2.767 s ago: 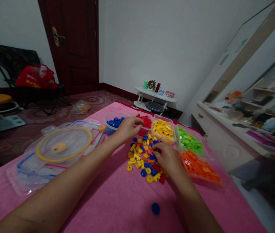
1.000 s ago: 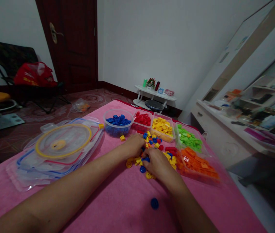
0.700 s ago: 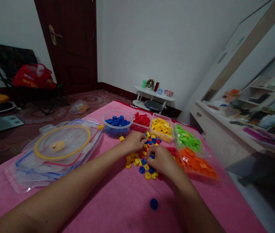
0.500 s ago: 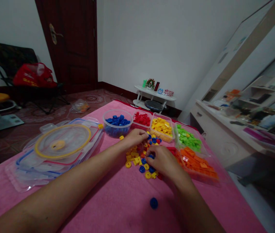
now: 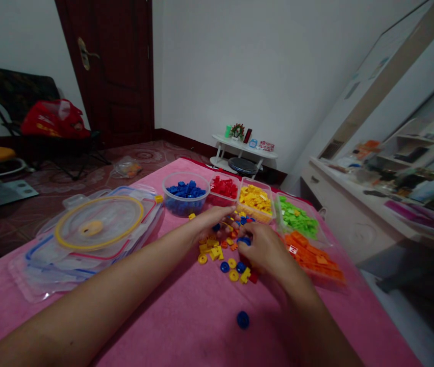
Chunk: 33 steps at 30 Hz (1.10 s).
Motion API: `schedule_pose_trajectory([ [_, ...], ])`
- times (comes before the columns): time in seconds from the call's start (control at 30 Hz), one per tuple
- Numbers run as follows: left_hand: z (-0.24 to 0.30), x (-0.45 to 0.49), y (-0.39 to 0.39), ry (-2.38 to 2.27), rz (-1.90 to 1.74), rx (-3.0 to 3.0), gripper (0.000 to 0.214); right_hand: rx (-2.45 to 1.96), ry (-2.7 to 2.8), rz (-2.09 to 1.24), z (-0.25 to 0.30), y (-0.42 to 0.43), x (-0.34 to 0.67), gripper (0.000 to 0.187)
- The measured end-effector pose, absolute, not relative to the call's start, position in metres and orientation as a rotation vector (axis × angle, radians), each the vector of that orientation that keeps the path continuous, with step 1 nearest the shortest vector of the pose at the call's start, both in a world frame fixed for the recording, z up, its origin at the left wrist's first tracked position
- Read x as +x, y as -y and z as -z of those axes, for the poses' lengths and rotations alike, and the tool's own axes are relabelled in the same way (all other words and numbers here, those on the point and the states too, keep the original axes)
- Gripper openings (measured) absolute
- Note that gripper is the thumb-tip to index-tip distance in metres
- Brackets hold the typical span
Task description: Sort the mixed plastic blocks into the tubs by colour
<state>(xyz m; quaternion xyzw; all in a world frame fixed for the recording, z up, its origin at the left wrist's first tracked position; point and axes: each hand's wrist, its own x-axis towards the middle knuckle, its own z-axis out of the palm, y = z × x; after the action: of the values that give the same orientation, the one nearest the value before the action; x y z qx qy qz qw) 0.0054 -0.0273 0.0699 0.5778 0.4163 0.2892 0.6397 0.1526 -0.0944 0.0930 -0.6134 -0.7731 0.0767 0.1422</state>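
L hand (image 5: 217, 216) just uncurled halfway over brick pile (image 5: 224, 244), catch unclear; R hand (image 5: 264, 247) pinches blue pc (image 5: 244, 240) there. Still picking.

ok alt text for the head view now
A left hand and right hand over mixed plastic pieces on pink cloth, the right pinching a blue piece. Tubs of pieces, roughly colour-sorted, stand beyond and right; lids lie left.
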Motion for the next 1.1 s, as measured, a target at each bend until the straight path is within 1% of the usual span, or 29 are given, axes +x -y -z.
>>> schedule_pose_trajectory([
  [0.13,-0.068,0.011,0.034,-0.742,-0.458,0.987,0.062,-1.575,2.101,-0.142,-0.106,0.095,0.149,0.014],
  [0.2,-0.066,0.013,0.036,-0.651,-0.401,0.896,0.062,-1.488,2.060,-0.126,-0.106,0.095,0.146,0.016],
  [0.23,-0.066,0.014,0.036,-0.618,-0.400,0.865,0.058,-1.454,2.041,-0.118,-0.106,0.095,0.146,0.017],
  [0.37,-0.072,0.015,0.035,-0.634,-0.491,0.847,0.031,-1.397,1.914,-0.044,-0.105,0.095,0.152,0.017],
  [0.43,-0.082,0.011,0.033,-0.702,-0.607,0.932,0.027,-1.375,1.873,-0.021,-0.106,0.094,0.156,0.016],
  [0.57,-0.108,-0.013,0.019,-0.947,-1.063,1.366,0.034,-1.363,1.869,-0.017,-0.105,0.094,0.159,0.013],
  [0.67,-0.114,-0.041,0.000,-1.349,-1.497,1.764,0.038,-1.369,1.906,-0.033,-0.102,0.093,0.156,0.012],
  [0.73,-0.108,-0.057,-0.012,-1.591,-1.576,1.932,0.038,-1.382,1.929,-0.058,-0.100,0.093,0.154,0.013],
  [0.77,-0.103,-0.064,-0.017,-1.683,-1.524,1.997,0.037,-1.390,1.936,-0.070,-0.099,0.092,0.153,0.013],
  [0.87,-0.086,-0.072,-0.027,-1.863,-1.180,2.150,0.032,-1.402,1.953,-0.090,-0.096,0.091,0.152,0.015],
  [0.93,-0.081,-0.070,-0.026,-1.938,-1.063,2.221,0.036,-1.398,1.959,-0.095,-0.094,0.090,0.152,0.015],
  [1.0,-0.082,-0.065,-0.022,-1.974,-1.000,2.273,0.038,-1.402,1.962,-0.101,-0.093,0.089,0.153,0.016],
  [1.1,-0.091,-0.059,-0.015,-1.914,-0.775,2.337,0.041,-1.420,1.963,-0.097,-0.092,0.088,0.155,0.016],
])
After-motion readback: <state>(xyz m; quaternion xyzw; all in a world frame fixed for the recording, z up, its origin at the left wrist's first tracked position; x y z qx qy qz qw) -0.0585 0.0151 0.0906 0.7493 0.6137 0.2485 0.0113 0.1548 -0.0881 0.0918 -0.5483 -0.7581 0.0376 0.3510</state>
